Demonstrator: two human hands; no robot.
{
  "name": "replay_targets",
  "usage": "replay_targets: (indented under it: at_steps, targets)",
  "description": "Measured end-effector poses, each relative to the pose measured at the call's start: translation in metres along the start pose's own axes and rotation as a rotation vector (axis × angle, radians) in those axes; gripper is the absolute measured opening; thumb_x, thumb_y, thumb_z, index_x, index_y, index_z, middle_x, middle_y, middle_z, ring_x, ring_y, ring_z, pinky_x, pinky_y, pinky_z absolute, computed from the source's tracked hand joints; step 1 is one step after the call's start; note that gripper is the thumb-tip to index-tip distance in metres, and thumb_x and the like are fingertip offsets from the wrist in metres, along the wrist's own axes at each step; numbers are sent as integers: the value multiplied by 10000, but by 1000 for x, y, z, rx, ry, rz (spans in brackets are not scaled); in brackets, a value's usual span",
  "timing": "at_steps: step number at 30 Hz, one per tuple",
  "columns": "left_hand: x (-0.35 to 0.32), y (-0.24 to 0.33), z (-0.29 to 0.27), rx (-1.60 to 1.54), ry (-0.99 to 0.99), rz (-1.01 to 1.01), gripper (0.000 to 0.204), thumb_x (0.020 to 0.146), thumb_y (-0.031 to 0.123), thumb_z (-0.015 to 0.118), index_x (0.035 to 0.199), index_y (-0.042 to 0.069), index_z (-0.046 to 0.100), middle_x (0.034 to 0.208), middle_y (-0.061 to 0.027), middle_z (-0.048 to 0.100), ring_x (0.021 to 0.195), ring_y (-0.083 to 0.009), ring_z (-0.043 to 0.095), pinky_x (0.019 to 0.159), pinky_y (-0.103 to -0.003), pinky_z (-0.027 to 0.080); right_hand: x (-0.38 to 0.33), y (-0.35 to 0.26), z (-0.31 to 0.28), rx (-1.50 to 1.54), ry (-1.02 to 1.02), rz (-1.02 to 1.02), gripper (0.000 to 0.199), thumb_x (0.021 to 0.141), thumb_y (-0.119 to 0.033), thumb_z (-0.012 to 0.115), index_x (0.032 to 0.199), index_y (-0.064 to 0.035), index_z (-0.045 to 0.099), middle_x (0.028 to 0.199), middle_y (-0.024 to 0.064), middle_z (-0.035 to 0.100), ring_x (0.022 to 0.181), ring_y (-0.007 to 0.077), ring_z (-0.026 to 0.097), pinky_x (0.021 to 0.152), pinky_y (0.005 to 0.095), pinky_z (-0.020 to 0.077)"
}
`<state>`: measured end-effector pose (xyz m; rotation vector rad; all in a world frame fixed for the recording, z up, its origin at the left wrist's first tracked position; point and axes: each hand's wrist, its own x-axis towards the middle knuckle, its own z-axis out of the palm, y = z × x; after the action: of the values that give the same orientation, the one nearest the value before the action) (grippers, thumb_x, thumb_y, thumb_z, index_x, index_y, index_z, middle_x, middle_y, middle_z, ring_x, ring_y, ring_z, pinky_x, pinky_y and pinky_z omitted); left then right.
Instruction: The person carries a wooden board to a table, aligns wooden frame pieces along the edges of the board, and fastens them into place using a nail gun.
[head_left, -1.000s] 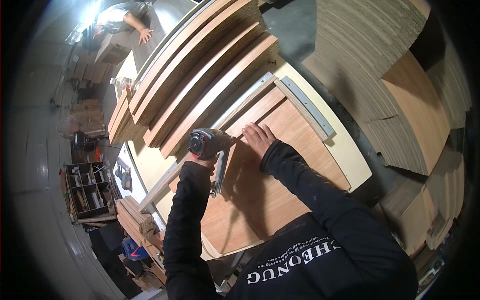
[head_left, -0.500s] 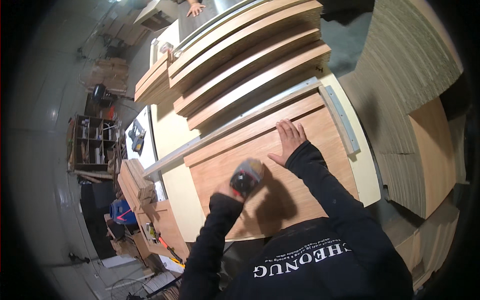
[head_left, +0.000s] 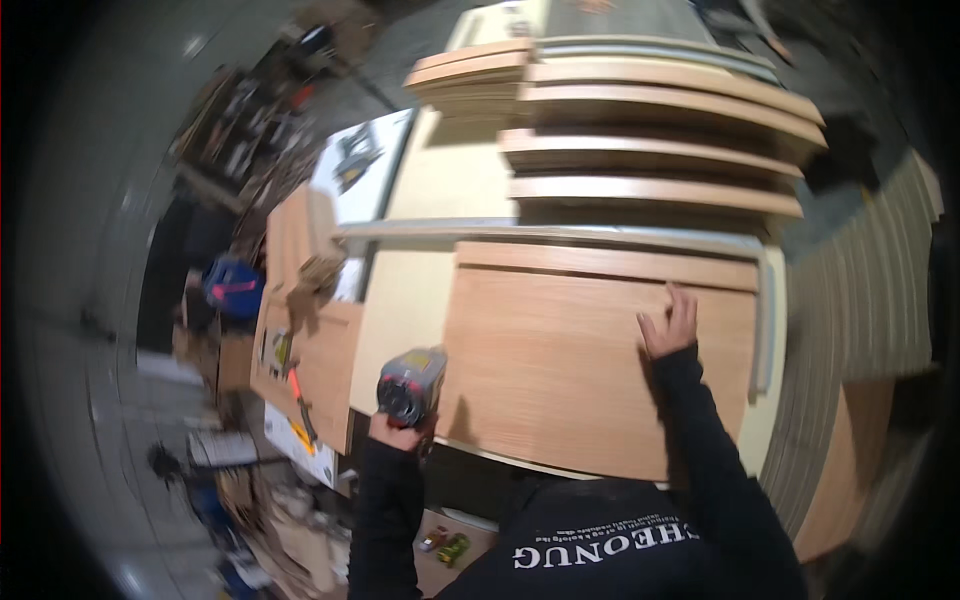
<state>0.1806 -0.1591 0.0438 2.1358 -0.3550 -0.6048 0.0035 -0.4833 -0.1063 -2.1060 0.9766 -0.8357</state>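
Workshop bench [head_left: 410, 300], boards stacked far. Left hand [head_left: 398, 432] gripping drill [head_left: 410, 385] at near left edge of panel [head_left: 560, 370]; right hand [head_left: 668, 325] pressing flat, fingers spread, on panel's right.

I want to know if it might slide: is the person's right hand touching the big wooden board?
Touching. The head view shows the right hand lying flat, fingers spread, on the wooden board, no gap visible.

panel [head_left: 560, 370] on table [head_left: 400, 310]; stacked boards [head_left: 650, 150] behind.

Grey concrete floor [head_left: 90, 300], cluttered shelf [head_left: 240, 110], stacked wood panels [head_left: 660, 130]
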Motion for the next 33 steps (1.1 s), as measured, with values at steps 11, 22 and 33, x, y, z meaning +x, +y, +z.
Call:
replay_targets:
  at_steps: [11, 22, 33]
  targets:
    - [5, 20, -97, -90, 63, 815, 564, 768, 472, 520, 988, -46, 567, 881, -184, 592, 905, -360, 528, 812, -380, 405, -95, -259, 114, 882, -629, 306, 199, 767, -124, 578, 909, -59, 454, 661, 36, 520, 638, 127, 522, 576, 268, 441]
    - [48, -98, -121, 42, -152, 743, 743, 631, 278, 727, 1246, 45, 380, 1110, -208, 451, 959, -332, 486, 803, -359, 422, -138, -289, 162, 1654, -414, 687, 142, 768, -207, 503, 768, -79, 442, 662, 71, 505, 709, 210, 522, 721, 322, 423]
    - [40, -184, -105, -192, 268, 780, 516, 662, 457, 674, 874, 21, 496, 825, -169, 474, 735, -330, 503, 658, -366, 439, -163, -265, 210, 1626, -532, 483, 151, 825, -143, 443, 805, -23, 533, 747, 64, 552, 766, 160, 541, 760, 274, 415]
